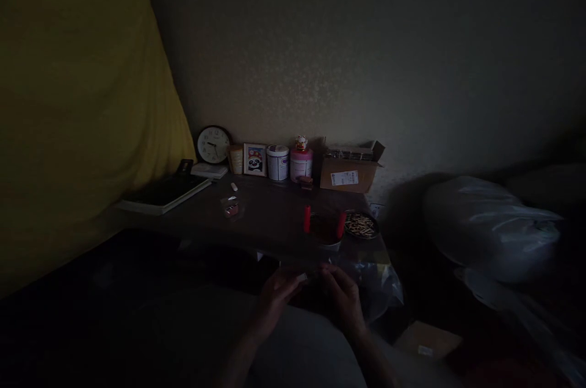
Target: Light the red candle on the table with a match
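The room is very dark. My left hand (pixel 278 295) and my right hand (pixel 341 296) meet just below the near edge of a low dark table (pixel 270 217). Their fingers are curled toward each other and pinch a small pale thing (pixel 302 277) that I cannot make out. Just beyond them on the table stand a small bowl (pixel 326 235) with two red pieces (pixel 307 218) at its rim and a round dish of small sticks (pixel 361 224).
Along the wall stand a clock (pixel 213 144), a framed picture (pixel 255 159), two jars (pixel 278 162), and an open cardboard box (pixel 350 171). A book (pixel 165 193) lies at the table's left. Yellow cloth (pixel 68 119) hangs left; a pale plastic bag (pixel 485 226) lies right.
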The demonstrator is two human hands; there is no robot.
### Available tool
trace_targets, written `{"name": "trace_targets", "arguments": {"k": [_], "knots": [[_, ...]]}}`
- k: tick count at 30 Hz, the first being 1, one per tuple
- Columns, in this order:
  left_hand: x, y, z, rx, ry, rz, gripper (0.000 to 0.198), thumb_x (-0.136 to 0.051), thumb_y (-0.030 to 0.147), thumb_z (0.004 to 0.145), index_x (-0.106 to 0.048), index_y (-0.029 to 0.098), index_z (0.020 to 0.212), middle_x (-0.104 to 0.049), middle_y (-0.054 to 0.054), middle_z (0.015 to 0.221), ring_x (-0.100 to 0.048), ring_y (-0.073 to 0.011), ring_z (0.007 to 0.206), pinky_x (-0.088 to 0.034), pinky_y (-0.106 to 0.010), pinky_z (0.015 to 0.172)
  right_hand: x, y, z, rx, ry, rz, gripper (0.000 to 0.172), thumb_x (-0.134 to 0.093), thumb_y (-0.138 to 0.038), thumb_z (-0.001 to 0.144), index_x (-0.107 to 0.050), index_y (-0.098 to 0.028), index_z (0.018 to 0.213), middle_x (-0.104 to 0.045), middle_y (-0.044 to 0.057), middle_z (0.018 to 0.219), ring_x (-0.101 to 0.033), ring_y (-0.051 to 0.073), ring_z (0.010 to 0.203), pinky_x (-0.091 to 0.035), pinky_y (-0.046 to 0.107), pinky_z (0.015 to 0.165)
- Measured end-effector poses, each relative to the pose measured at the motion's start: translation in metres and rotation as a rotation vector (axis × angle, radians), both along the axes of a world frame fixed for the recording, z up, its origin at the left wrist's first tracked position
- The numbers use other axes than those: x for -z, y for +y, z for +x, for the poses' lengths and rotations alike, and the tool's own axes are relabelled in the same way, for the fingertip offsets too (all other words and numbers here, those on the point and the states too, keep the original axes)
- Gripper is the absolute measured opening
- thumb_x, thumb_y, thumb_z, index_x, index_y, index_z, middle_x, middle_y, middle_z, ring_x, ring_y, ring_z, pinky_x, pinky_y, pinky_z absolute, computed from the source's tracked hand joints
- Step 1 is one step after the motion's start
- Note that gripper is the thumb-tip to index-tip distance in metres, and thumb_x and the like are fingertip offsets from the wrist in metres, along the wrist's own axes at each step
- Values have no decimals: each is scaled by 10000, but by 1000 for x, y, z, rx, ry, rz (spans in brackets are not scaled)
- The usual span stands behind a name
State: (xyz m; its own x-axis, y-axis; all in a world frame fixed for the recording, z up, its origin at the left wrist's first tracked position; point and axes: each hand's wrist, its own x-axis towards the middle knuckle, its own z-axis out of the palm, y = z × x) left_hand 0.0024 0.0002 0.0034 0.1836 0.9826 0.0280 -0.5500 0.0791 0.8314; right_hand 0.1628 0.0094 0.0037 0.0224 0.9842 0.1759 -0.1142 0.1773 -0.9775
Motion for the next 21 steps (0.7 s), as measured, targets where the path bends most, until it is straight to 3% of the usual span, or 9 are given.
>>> {"name": "trace_targets", "arguments": {"k": [6,13,18,21], "knots": [[3,0,1,-24,75,44,238,-646,292,731,-635,158,927,-641,-64,993,-554,-209,989,-413,-320,887,-6,-6,-3,71,-330,234,263,-531,-404,826,-648,-173,872,-670,50,868,-612,183,827,-479,263,743],[8,4,0,-37,112,81,258,-637,311,741,-634,157,948,-643,-70,1009,-554,-232,1011,-413,-347,900,-1,-6,-3,133,-589,344,221,-485,-315,863,-616,-182,981,-664,48,888,-626,164,789,-477,232,701],[-5,1,5,-6,-9,60,215,-650,277,736,-651,172,923,-647,-55,995,-569,-216,993,-432,-332,885,-4,-4,-4,151,-634,421,209,-446,-292,876,-614,-191,947,-663,49,872,-625,163,787,-481,227,689],[-18,-2,5,-7,-27,35,224,-648,261,738,-651,170,942,-636,-59,1037,-560,-216,1017,-440,-315,873,-17,-7,-4,188,-673,497,201,-434,-270,876,-610,-195,938,-657,52,846,-618,158,740,-481,230,662]]}}
